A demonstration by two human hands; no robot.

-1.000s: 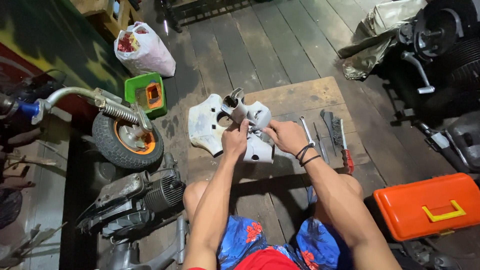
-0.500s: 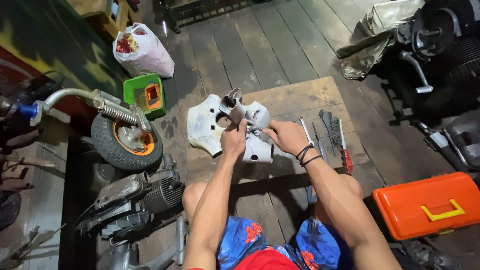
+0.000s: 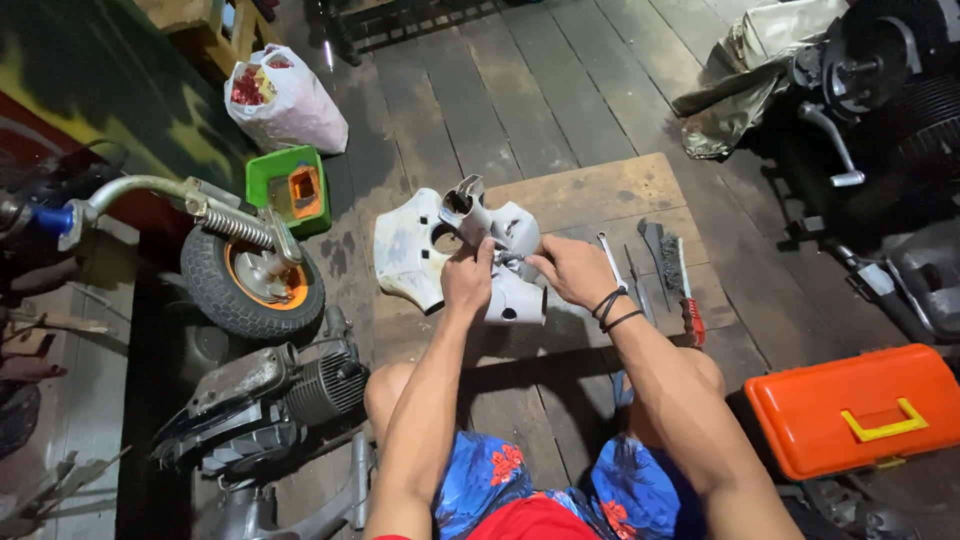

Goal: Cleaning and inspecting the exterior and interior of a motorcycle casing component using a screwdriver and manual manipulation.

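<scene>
A white plastic scooter cover (image 3: 412,255) with a grey tube-shaped fitting at its top lies on a wooden board (image 3: 600,195) in front of my knees. My left hand (image 3: 467,280) grips the cover's middle part. My right hand (image 3: 568,270), with black bands on the wrist, pinches a small metal part against the cover next to the left hand. What the fingertips hold is too small to tell.
Several hand tools, one a red-handled wire brush (image 3: 680,285), lie on the board to the right. An orange toolbox (image 3: 855,410) sits at right. A small wheel with orange rim (image 3: 255,280), an engine (image 3: 270,395), a green box (image 3: 290,190) and a plastic bag (image 3: 280,100) are at left.
Both hands stay on the white cover. The camera view has shifted slightly; nothing else has visibly moved.
</scene>
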